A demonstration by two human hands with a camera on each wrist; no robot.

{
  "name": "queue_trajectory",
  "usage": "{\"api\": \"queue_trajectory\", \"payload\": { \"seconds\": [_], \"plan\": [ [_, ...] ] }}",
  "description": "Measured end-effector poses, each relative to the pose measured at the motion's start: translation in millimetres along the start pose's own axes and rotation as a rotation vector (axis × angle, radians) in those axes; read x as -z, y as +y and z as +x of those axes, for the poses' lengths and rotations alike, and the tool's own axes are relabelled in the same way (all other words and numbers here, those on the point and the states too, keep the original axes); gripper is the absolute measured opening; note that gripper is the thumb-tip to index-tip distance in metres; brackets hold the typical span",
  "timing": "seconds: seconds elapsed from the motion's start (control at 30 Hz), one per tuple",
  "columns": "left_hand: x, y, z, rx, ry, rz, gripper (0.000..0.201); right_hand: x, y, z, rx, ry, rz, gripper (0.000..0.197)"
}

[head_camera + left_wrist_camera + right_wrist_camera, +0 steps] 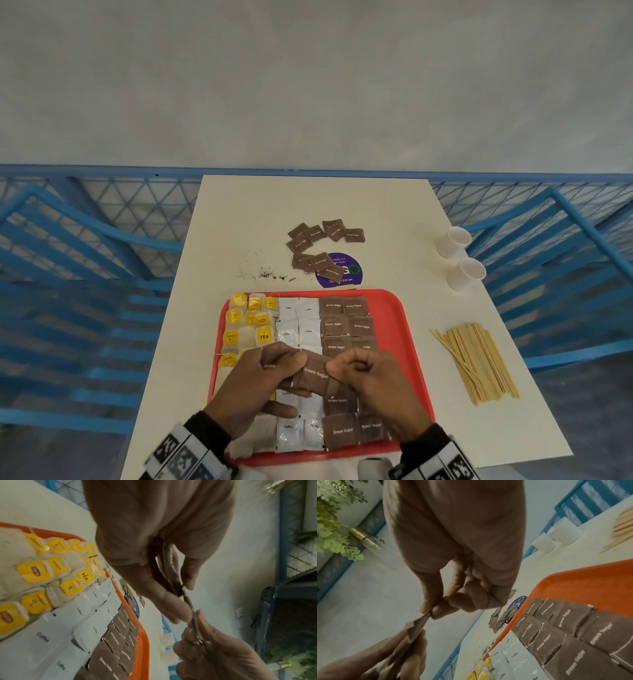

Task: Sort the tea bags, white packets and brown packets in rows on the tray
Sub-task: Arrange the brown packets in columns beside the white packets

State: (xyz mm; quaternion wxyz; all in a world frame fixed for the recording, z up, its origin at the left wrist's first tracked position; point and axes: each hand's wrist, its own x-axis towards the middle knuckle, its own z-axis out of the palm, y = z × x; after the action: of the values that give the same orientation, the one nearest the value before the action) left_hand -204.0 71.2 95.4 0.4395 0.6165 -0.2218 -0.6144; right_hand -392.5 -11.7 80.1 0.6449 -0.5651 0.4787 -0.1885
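A red tray holds yellow-tagged tea bags on its left, white coffee packets in the middle and brown sugar packets on the right. Above the tray's near half, my left hand grips a small stack of brown packets. My right hand pinches the right end of the top packet between thumb and forefinger. In the left wrist view the stack runs edge-on from my left hand to the other hand's fingertips. More brown packets lie loose on the table beyond the tray.
Two white paper cups stand at the table's right edge, wooden stirrers lie right of the tray. A purple round sticker and spilled tea grains are just beyond the tray. Blue metal railing surrounds the white table.
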Motion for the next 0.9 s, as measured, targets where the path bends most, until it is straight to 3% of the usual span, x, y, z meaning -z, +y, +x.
{"api": "queue_trajectory", "payload": {
  "seconds": [0.27, 0.43, 0.63, 0.7, 0.8, 0.9],
  "plan": [
    [-1, -6, 9, -0.054, 0.055, 0.03, 0.016, 0, 2, -2, 0.053, 0.072, 0.109, 0.022],
    [-9, -8, 11, -0.066, 0.131, -0.042, 0.014, -1, 3, -7, 0.004, -0.065, 0.048, 0.016],
    [-21, -7, 16, -0.063, 0.112, -0.051, 0.015, 10, 7, -5, 0.022, 0.044, 0.037, 0.033],
    [-27, -7, 17, -0.06, 0.077, -0.012, 0.014, 16, 6, -7, 0.035, 0.087, 0.057, 0.024],
    [-27, -10, 20, -0.048, 0.061, 0.038, 0.016, 39, 12, -9, -0.037, 0.129, 0.069, 0.013],
    [-17, -18, 20, 0.029, 0.032, 0.075, 0.02, 67, 47, -11, -0.194, 0.139, -0.137, 0.012]
  ]
}}
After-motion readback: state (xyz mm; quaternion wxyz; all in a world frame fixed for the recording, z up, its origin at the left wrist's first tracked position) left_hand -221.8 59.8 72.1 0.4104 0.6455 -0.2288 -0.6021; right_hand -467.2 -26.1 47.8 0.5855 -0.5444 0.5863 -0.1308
